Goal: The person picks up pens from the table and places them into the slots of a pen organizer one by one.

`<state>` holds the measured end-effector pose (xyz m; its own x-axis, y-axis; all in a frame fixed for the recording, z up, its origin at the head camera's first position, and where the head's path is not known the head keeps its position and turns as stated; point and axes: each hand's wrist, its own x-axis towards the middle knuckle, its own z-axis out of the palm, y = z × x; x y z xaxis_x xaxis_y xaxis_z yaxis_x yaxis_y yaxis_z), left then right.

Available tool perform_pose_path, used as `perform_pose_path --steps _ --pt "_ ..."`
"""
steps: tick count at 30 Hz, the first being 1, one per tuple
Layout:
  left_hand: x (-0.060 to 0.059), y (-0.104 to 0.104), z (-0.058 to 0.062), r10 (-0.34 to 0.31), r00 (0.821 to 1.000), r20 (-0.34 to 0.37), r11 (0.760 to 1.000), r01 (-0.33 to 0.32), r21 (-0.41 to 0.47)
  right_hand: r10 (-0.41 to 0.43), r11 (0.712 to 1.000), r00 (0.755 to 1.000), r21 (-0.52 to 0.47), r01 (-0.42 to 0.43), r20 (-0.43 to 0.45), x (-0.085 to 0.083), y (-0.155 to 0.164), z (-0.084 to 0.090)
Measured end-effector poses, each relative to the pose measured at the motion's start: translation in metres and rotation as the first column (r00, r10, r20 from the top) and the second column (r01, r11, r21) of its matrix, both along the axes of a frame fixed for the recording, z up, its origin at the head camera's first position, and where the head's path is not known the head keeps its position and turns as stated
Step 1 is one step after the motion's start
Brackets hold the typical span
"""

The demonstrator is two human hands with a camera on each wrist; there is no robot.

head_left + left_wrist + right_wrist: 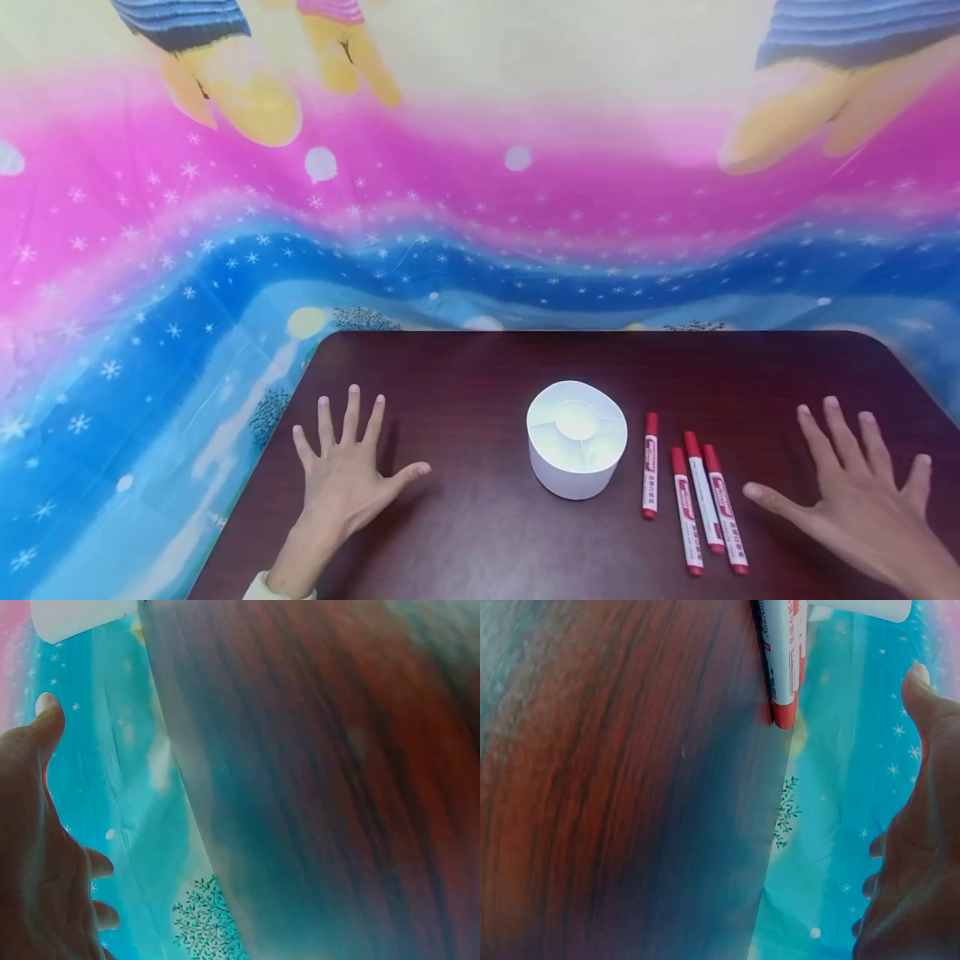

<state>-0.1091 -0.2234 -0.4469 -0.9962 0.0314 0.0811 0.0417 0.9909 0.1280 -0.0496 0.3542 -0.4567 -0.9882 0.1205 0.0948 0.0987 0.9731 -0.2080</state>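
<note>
My left hand (347, 483) is over the left side of the table with its fingers spread and nothing in it. On the right, my right hand (862, 500) is spread too, its thumb pointing toward the markers. A round white divided organizer (573, 482) stands upright near the middle, with a round cup at its centre and compartments around it. To its right lies a single red-capped marker (650, 467). Several more lie close together beside it, among them a marker (703, 492) with its plain white side up. In the right wrist view a marker (781, 660) shows near the top.
The dark wood table (450, 375) has rounded far corners. Behind it hangs a pink and blue cloth (480, 208) with snowflakes and cartoon figures, which also drops past the table's left side.
</note>
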Motion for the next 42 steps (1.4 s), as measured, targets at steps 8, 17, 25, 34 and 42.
perform_pose_path --steps 8,17,25,34,42 --pt "-0.001 0.01 -0.001 -0.015 1.0 0.014 1.0 0.015 0.009 0.031 0.999 1.0 -0.016 -0.031 -0.005 -0.002 -0.005 0.0" --pt "-0.001 0.025 -0.005 -0.052 0.999 -0.008 0.998 0.052 0.024 0.045 0.999 0.999 -0.029 -0.046 -0.016 -0.005 -0.01 -0.006" --pt "-0.003 0.045 -0.006 -0.101 0.995 -0.016 0.994 0.101 0.041 0.058 0.997 0.998 -0.055 -0.058 -0.004 -0.005 -0.019 -0.011" --pt "-0.006 0.069 -0.004 -0.145 0.989 -0.027 0.988 0.147 0.056 0.095 0.992 0.995 -0.081 -0.094 0.008 -0.001 -0.023 -0.013" --pt "-0.01 0.086 -0.001 -0.206 0.976 -0.067 0.972 0.212 0.099 0.127 0.975 0.991 -0.191 -0.116 0.048 -0.005 -0.025 -0.013"
